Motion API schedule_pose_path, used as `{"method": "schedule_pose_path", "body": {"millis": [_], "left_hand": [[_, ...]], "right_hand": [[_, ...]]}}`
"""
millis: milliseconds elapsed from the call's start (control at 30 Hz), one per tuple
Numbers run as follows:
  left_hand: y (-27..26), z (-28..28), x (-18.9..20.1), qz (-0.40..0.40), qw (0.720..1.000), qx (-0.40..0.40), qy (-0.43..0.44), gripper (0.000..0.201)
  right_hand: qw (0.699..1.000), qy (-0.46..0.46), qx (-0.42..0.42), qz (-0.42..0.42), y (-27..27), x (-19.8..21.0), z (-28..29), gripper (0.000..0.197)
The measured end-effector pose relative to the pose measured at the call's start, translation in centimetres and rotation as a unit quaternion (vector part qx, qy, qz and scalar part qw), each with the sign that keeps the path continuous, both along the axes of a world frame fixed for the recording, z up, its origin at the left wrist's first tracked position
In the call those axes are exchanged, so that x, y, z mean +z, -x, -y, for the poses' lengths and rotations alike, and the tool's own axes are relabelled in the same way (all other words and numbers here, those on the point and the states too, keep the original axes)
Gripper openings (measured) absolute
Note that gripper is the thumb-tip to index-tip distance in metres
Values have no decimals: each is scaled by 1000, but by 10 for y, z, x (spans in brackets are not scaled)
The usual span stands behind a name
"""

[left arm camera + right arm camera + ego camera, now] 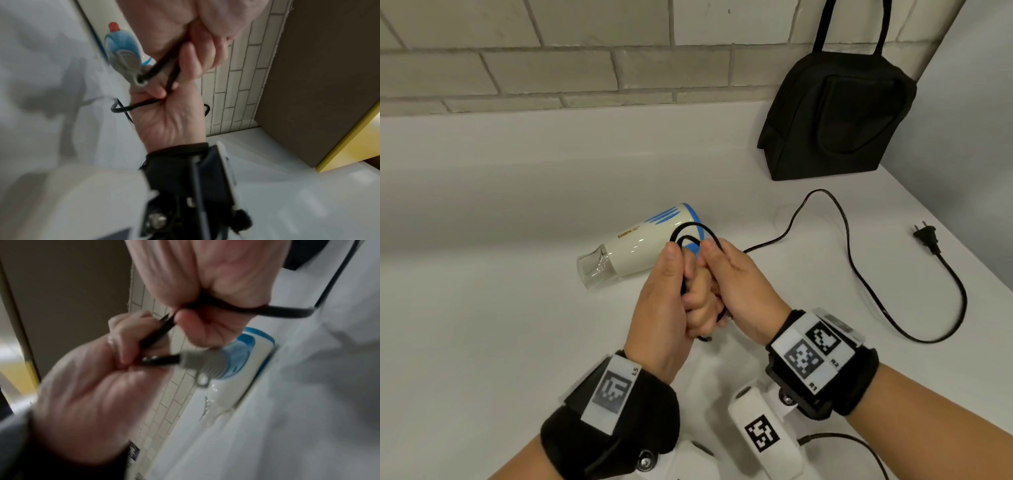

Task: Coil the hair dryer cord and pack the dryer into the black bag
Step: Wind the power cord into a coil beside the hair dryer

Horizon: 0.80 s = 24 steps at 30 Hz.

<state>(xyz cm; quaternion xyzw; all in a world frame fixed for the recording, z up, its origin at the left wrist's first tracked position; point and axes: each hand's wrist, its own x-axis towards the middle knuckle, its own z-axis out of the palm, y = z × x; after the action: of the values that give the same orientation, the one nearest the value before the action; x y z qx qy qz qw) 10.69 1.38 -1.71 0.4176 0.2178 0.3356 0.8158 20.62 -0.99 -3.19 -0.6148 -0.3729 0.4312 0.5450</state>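
A white hair dryer (640, 241) with blue stripes lies on its side on the white table (500, 308), nozzle pointing left. Just in front of it, my left hand (678, 274) and right hand (717, 270) are pressed together, and both grip small loops of the black cord (690, 224). In the left wrist view my right hand (164, 97) pinches the cord beside the grey strain relief (127, 65). The right wrist view shows my left hand (127, 344) curled round the cord (287, 313). The loose cord (820, 190) snakes right to the plug (925, 235). The black bag (835, 116) stands upright at the back right.
A tiled wall (551, 68) runs along the back of the table. The table's right edge (945, 226) slants close past the plug. A brown panel with a yellow edge (339, 146) appears in the left wrist view.
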Motion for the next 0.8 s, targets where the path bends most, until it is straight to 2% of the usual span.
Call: {"method": "schedule_pose_path", "body": {"millis": [67, 133, 167, 233, 367, 433, 500, 567, 633, 700, 733, 800], "left_hand": [[1, -1, 6, -15, 1000, 25, 8, 39], [4, -4, 11, -18, 998, 53, 19, 37], [6, -6, 14, -17, 997, 65, 24, 39], [11, -13, 19, -11, 996, 86, 29, 41], [17, -21, 28, 1, 994, 99, 39, 43], [19, -24, 30, 6, 995, 94, 36, 43], [16, -24, 33, 3, 996, 84, 22, 42], [9, -21, 33, -18, 997, 70, -19, 42], [1, -16, 30, -72, 990, 52, -107, 40], [-6, -10, 23, -146, 962, 37, -228, 36], [-8, -9, 20, -176, 945, 33, -275, 34], [-9, -11, 14, -215, 920, 26, -327, 30]], "right_hand": [[992, 18, 58, 107, -5, -1, 4, 21], [967, 36, 96, 233, -16, 0, 12, 12], [955, 42, 99, 278, -24, 0, 18, 18], [934, 39, 87, 345, -41, 0, 28, 33], [900, 25, 73, 429, -59, 4, 32, 35], [860, 42, 79, 503, -58, 8, 29, 41], [783, 93, 112, 605, -50, 9, 28, 45], [719, 119, 144, 669, -32, 10, 26, 37], [703, 73, 169, 687, -11, 18, 26, 24], [699, 27, 180, 691, 1, 27, 26, 11], [701, 38, 200, 684, 2, 27, 27, 12], [724, 50, 239, 645, 0, 24, 35, 20]]}}
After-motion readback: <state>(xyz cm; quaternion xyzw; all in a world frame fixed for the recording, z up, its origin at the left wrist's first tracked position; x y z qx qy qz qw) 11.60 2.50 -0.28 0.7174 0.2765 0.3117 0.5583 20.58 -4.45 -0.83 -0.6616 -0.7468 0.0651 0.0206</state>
